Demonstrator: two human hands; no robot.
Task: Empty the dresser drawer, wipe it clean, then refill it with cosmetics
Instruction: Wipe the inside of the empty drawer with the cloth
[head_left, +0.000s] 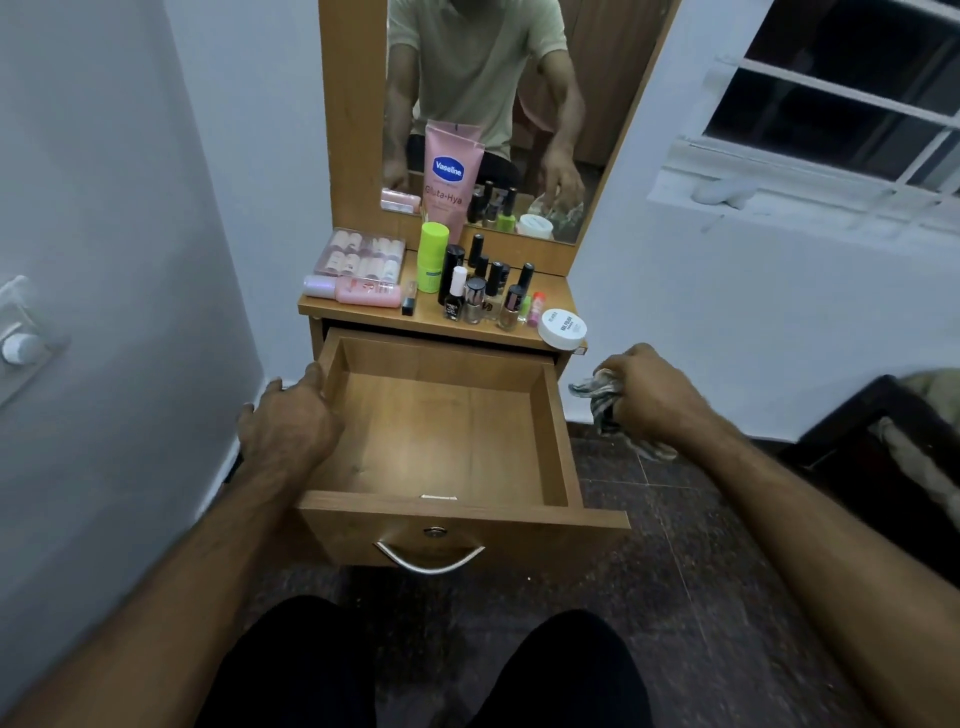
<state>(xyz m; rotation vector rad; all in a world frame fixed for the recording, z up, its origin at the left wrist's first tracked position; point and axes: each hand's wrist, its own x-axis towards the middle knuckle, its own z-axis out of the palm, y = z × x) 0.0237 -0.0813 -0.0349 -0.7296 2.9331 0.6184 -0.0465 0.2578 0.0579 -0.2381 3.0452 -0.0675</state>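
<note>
- The right hand (649, 392) is closed round a crumpled patterned cloth (602, 397), fingers curled in; the rag bunches out past the knuckles and a tail of it hangs below the wrist.
- That hand and cloth are held in the air off the right side of the drawer (441, 441), clear of its wall and just below the dresser top's right corner.
- The left hand (288, 421) rests on the drawer's left wall, fingers lying fairly straight along the outer face and the top edge near the back corner; it is not wrapped round anything.
- The drawer is pulled well out toward the seated person, its wooden floor bare, a curved metal handle (428, 558) and a small lock on the front panel.
- On the dresser top (358, 306) stand the cosmetics: a tall pink Vaseline tube (449, 182) leaning against the mirror (493, 104), a lime green stick (432, 257) just in front of it, and a cluster of dark-capped nail polish bottles (488, 293) to its right.
- At the left of the top lie a clear boxed set (366, 254) and a pink bottle (358, 291) on its side.
- A white round jar (562, 328) sits at the right front corner, overhanging the edge.
- Dark tiled floor (675, 571) lies below.
</note>
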